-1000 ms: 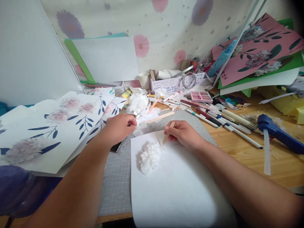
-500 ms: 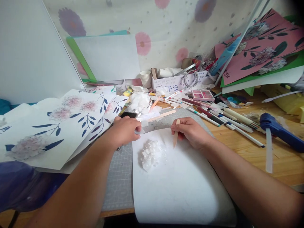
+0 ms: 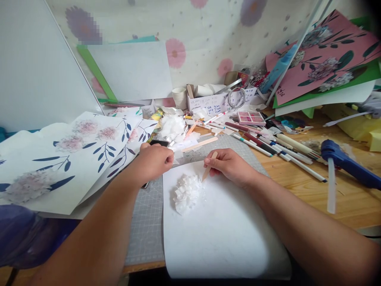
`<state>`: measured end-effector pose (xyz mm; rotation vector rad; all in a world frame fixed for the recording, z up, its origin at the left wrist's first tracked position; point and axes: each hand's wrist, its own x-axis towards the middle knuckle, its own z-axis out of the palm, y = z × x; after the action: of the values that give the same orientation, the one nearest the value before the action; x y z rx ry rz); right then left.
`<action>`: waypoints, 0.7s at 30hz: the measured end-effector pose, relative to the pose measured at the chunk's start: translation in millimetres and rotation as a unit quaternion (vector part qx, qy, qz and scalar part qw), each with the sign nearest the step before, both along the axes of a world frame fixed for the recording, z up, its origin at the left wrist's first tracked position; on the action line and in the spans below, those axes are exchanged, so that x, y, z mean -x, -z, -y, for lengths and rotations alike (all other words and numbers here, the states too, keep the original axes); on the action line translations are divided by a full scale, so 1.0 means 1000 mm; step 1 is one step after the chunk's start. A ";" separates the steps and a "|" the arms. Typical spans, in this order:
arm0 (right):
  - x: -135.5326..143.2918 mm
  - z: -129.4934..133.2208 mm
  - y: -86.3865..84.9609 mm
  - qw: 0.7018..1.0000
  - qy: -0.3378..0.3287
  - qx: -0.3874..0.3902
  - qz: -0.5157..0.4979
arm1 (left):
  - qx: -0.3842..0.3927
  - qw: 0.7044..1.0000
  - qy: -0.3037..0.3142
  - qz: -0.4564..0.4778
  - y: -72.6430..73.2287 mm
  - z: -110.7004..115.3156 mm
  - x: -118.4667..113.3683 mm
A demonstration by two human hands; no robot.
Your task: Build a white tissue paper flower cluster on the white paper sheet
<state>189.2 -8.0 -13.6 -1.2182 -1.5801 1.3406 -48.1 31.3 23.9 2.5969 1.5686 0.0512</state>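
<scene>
My right hand [image 3: 228, 165] pinches a flat wooden craft stick [image 3: 210, 167], its pointed end down near the right side of a white paper flower [image 3: 187, 194]. The ruffled flower lies on a large white sheet of paper [image 3: 220, 238]. Shiny clear specks show at the flower's right edge. My left hand [image 3: 156, 161] is closed above the sheet's upper left corner. What its fingers hold, if anything, is hidden. A dark phone-like object [image 3: 159, 142] lies just behind that hand.
Under the sheet lies a grey cutting mat [image 3: 145, 234]. Finished flower pictures [image 3: 74, 178] spread at left. White paper scraps [image 3: 172, 128] and several markers [image 3: 253, 145] lie behind. A blue glue gun [image 3: 348, 165] rests at right. Paper cups [image 3: 179, 97] stand at the back.
My right hand has moved left, bringing the stick's tip toward the flower. My left hand has curled tighter and drawn slightly left. The whole view has shifted a little.
</scene>
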 end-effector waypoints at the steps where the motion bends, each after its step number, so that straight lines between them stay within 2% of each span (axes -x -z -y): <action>1: 0.000 0.000 0.000 1.000 0.000 0.000 0.002 | 0.001 1.000 -0.002 0.008 -0.002 0.000 0.000; 9: -0.001 -0.001 -0.004 1.000 -0.007 0.020 -0.009 | 0.028 0.994 -0.019 0.099 -0.014 0.010 -0.006; 14: 0.001 0.000 -0.005 1.000 -0.011 0.004 0.004 | 0.006 0.983 0.061 0.170 -0.015 0.027 -0.026; 21: 0.002 -0.001 -0.001 0.999 -0.018 -0.033 -0.004 | 0.034 0.967 0.172 0.184 -0.005 0.040 -0.046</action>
<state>187.4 -6.7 -12.1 -1.1493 -1.6351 1.3029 -2.4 -9.1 29.0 2.5743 0.9713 0.4146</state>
